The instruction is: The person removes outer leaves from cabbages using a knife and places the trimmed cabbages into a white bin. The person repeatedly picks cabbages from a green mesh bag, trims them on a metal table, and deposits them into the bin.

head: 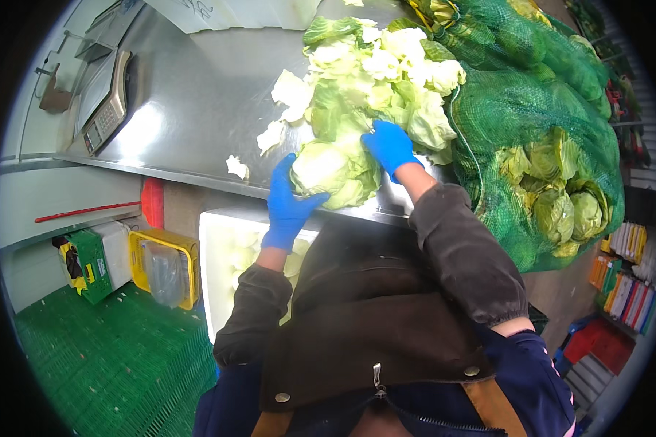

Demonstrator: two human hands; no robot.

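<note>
A pale green cabbage head (321, 168) sits at the front edge of the stainless steel table. My left hand (287, 202), in a blue glove, grips its left and near side, with the thumb along the bottom. At the upper right of the head is my right hand (391, 147), also blue-gloved, its fingers curled against the leaves. Whether anything is inside that fist is hidden. Behind both hands spreads a heap of loose cabbage leaves (382, 65). A few torn leaf pieces (237, 167) lie to the left on the metal.
Green mesh sacks of cabbages (530, 109) crowd the right side. Below the table edge stands a white foam box (216, 262) holding cabbages. A digital scale (106, 109) is at the far left, a white container (240, 13) at the back. A yellow crate (136, 262) stands on the floor.
</note>
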